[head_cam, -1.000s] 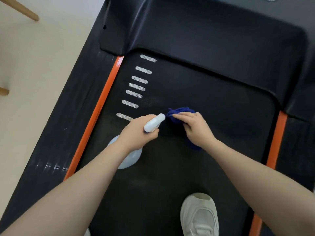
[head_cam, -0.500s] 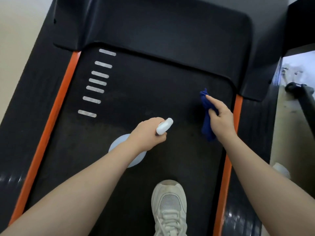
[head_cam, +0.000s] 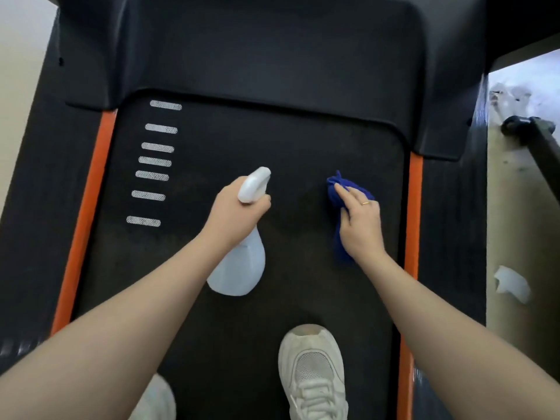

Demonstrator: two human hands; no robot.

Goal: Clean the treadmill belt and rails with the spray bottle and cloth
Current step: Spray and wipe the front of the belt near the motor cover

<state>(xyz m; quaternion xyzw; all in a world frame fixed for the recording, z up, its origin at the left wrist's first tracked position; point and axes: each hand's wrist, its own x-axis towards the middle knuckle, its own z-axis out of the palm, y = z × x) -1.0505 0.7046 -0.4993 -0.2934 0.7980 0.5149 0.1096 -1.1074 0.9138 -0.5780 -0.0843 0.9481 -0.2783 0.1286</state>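
In the head view, the right hand [head_cam: 360,221], fingers laid over the bunched blue cloth [head_cam: 339,204], had drawn back from beside the right orange rail [head_cam: 414,213] to sit further in on the treadmill belt [head_cam: 288,153], pressing the cloth down. The left hand [head_cam: 239,212] gripped the neck of the white spray bottle [head_cam: 239,268], its nozzle now raised and aimed forward. That suggested another wiping pass; the rails probably remained.

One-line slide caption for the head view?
Standing on the treadmill belt, the left hand grips a spray bottle while the right hand presses a blue cloth down.
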